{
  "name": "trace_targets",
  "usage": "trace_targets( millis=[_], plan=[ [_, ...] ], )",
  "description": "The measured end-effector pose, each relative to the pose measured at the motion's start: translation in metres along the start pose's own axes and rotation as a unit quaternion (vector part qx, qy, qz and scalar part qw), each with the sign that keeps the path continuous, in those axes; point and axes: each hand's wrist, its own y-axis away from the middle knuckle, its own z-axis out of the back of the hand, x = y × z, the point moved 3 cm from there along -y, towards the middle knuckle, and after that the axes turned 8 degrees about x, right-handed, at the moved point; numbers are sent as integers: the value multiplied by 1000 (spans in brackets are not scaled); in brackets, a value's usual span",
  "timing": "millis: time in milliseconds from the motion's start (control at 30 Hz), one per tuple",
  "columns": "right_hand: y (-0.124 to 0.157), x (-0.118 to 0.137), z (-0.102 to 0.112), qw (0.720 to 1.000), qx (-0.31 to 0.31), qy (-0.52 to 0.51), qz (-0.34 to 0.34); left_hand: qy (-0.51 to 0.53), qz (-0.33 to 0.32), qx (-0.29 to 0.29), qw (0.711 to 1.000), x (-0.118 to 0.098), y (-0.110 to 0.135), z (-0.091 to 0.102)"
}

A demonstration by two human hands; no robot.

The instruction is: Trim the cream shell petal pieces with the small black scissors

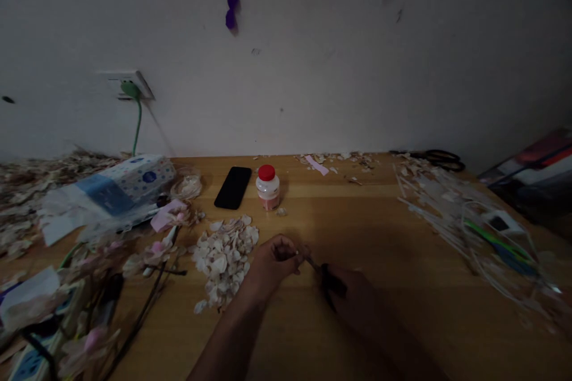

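Note:
My left hand (274, 262) is closed in a pinch on a small pale piece I cannot make out, just right of a pile of white shell-like petals (226, 259) on the wooden table (402, 286). My right hand (346, 292) is closed around a dark-handled tool (328, 280) whose thin tip reaches to the left hand's fingers. The scene is dim and slightly blurred.
A black phone (233, 187) and a red-capped small bottle (268, 187) lie behind the hands. A tissue pack (129, 181), artificial flowers (156, 250) and a power strip (31, 363) crowd the left. White sticks (440, 208) and scissors (440, 159) are at right.

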Motion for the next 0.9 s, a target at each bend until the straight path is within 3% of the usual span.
trace_targets(
  millis=[433, 900],
  plan=[
    [1, 1, 1, 1000, -2, -19, 7, 118, -17, 19, 993, -2, 1, -8],
    [1, 5, 4, 1000, -7, -5, 3, 17, -19, -11, 1000, 4, 1, 2]
  ],
)
